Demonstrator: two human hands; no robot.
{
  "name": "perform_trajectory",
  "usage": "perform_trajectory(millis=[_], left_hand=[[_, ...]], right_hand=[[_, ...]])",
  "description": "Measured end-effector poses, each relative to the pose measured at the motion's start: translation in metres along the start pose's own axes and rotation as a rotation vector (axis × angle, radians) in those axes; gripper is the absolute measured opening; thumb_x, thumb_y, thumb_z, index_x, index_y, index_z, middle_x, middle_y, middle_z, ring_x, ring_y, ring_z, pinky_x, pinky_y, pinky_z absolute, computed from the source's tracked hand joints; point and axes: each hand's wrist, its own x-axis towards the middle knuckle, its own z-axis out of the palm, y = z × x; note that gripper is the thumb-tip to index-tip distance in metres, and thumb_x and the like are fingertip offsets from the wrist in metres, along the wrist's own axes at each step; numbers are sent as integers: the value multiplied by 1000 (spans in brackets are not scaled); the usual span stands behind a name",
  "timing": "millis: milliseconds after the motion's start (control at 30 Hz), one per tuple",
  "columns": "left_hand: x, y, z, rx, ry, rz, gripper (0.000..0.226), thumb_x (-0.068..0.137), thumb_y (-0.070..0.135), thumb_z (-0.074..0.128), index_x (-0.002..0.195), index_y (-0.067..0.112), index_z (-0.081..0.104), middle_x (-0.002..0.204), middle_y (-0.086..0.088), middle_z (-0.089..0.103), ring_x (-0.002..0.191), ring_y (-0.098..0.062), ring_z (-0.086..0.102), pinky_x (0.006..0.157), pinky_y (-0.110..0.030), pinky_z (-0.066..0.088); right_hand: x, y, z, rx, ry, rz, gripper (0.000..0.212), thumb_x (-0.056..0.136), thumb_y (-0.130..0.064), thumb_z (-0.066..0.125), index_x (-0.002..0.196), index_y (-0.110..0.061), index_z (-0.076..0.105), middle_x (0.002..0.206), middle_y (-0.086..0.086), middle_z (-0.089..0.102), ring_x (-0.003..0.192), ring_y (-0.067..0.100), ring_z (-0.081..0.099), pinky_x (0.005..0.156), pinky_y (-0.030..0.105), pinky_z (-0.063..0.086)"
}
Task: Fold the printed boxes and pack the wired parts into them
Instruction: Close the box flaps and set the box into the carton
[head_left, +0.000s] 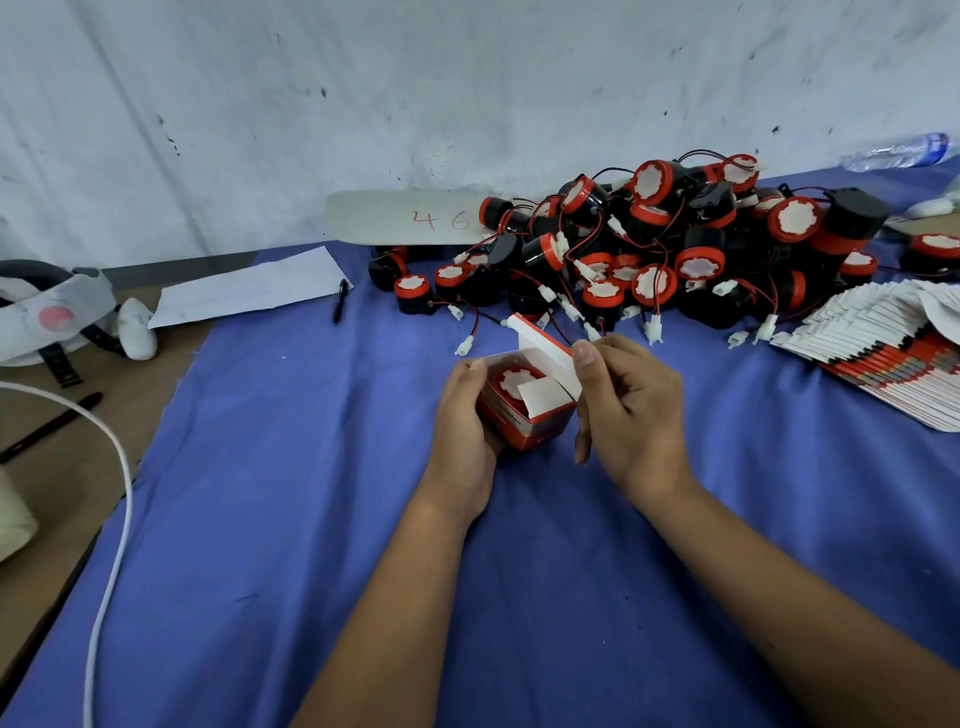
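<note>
A small red printed box (524, 431) stands open on the blue cloth at the centre. Inside it sits a wired part (511, 383) with a red ring and white face. My left hand (465, 426) grips the box's left side. My right hand (631, 410) pinches the raised white lid flap (545, 349) at the box's right edge. A side flap lies partly over the part. Behind, a heap of black and red wired parts (670, 249) fills the back of the table. A fanned stack of flat printed boxes (883, 353) lies at the right.
A sheet of paper (249, 288) and a pen (340, 301) lie at the back left. A white cable (111, 519) curves down the left side. A headset (47, 317) rests on the bare wood at far left. A plastic bottle (898, 150) lies at back right.
</note>
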Motion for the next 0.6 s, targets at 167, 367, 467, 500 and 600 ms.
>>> perform_trajectory(millis=[167, 367, 467, 500, 600], left_hand=[[1, 0, 0, -18, 5, -54, 52, 109, 42, 38, 132, 3, 65, 123, -19, 73, 118, -35, 69, 92, -46, 60], [5, -3, 2, 56, 87, -8, 23, 101, 22, 59, 116, 6, 66, 109, -16, 75, 101, -34, 72, 87, -52, 60], [6, -5, 1, 120, 114, 23, 13, 98, 11, 58, 110, 13, 64, 109, -15, 74, 105, -35, 70, 89, -53, 59], [5, -6, 1, 118, 103, 32, 16, 98, 11, 58, 113, 13, 63, 114, -16, 72, 110, -38, 69, 93, -56, 57], [4, -5, 0, 70, 69, 52, 29, 90, 18, 63, 118, 11, 62, 107, -11, 74, 101, -30, 71, 78, -47, 61]], right_hand=[[-1, -2, 0, -3, -6, 26, 48, 107, -29, 51, 60, -31, 49, 64, 3, 49, 35, 14, 55, 37, 38, 42], [-1, 3, -1, -101, -73, -3, 26, 100, -23, 63, 81, -12, 76, 78, -1, 61, 48, 12, 58, 45, 26, 45], [-2, 3, 1, -128, -154, -22, 10, 93, -13, 71, 97, -13, 80, 89, -3, 66, 57, 11, 61, 56, 16, 47], [-3, 4, 2, -130, -177, -26, 13, 91, -11, 73, 102, -14, 80, 92, -2, 66, 62, 10, 62, 61, 12, 46], [-4, 7, 4, -161, -253, -19, 26, 92, -15, 73, 117, -16, 77, 106, -1, 64, 72, -3, 57, 71, 11, 46]])
